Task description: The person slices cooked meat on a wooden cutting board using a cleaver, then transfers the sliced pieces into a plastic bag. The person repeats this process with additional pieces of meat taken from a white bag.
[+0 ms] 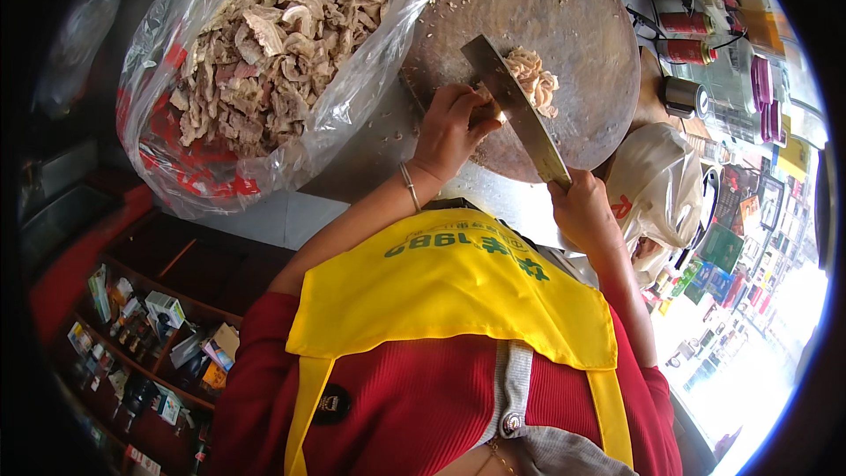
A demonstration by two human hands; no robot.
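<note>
A cleaver [519, 102] slants across a round wooden chopping block [581, 33], its handle in my right hand [585, 208]. My left hand [453, 129] grips a brownish piece of meat [486, 109] against the near side of the blade, the fingers partly hiding it. Beyond the blade lies a small heap of pale sliced meat [534, 79] on the block. To the left stands a large clear plastic bag [370, 96], its mouth spread wide, filled with cut cooked meat [271, 59].
A white plastic bag [661, 178] sits right of the block, close to my right forearm. Red cans [687, 51] and a metal canister [684, 98] stand farther right. Lower left, dark shelves [152, 357] hold boxes and small items. Meat crumbs dot the metal counter [370, 145].
</note>
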